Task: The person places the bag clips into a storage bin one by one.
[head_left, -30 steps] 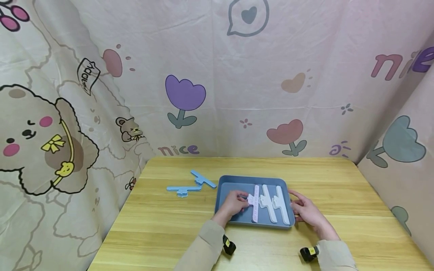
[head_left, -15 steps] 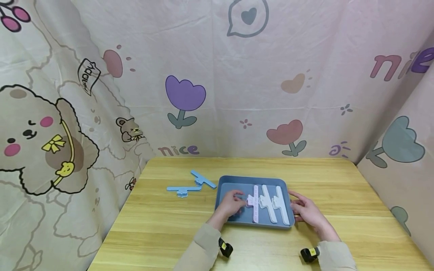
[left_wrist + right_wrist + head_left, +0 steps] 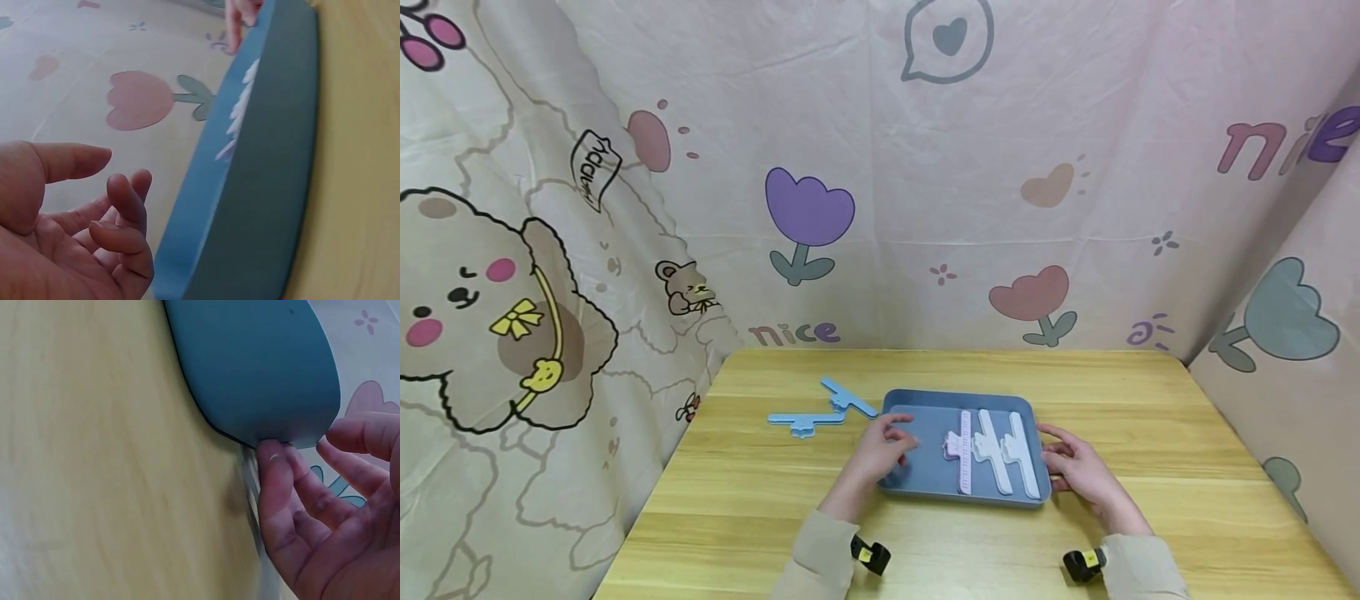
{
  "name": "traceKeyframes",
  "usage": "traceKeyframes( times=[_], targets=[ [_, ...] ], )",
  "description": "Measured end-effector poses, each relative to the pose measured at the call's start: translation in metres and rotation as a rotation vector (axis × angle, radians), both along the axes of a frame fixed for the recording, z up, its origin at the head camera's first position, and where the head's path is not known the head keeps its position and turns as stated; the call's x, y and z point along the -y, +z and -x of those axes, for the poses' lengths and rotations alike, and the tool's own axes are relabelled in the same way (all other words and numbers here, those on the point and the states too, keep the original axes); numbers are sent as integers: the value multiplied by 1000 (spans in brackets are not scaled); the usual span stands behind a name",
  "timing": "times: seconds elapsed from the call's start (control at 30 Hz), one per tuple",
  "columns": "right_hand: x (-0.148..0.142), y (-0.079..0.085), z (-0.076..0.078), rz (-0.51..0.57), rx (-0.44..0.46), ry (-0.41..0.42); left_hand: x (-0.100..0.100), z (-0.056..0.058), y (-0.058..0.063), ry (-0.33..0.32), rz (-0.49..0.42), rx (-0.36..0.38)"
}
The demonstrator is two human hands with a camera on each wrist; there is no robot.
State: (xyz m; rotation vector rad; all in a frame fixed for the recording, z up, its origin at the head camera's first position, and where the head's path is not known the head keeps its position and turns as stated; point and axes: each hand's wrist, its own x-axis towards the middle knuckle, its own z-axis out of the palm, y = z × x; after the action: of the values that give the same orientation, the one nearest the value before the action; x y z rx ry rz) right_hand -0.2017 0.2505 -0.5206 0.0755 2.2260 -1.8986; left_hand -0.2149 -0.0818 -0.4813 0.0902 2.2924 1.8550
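Release of the pink clip. The left hand, which a second ago pinches the clip's handle, now hovers at the left end of the blue-grey tray, its grip spread, thumb and bent fingers apart with nothing between them. The pink clip lies on the tray floor, its bar almost square to the tray's long side, just left of two white clips, which slant slightly. The right hand still holds the tray's right-hand wall, thumb near the rim. This clip's placement thus appears complete, with the row standing at three. Two blue clips lie outside on the wooden surface, left of the tray, and seem not yet dealt with.
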Motion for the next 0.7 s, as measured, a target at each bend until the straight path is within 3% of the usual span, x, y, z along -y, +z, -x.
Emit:
traceKeyframes(
  times=[0.4,0.7],
  targets=[
    [1,-2,1,27,-9,-41,54,-9,9,95,-146,6],
    [4,-1,1,14,12,-73,97,-10,-3,285,-158,17]
  ],
)
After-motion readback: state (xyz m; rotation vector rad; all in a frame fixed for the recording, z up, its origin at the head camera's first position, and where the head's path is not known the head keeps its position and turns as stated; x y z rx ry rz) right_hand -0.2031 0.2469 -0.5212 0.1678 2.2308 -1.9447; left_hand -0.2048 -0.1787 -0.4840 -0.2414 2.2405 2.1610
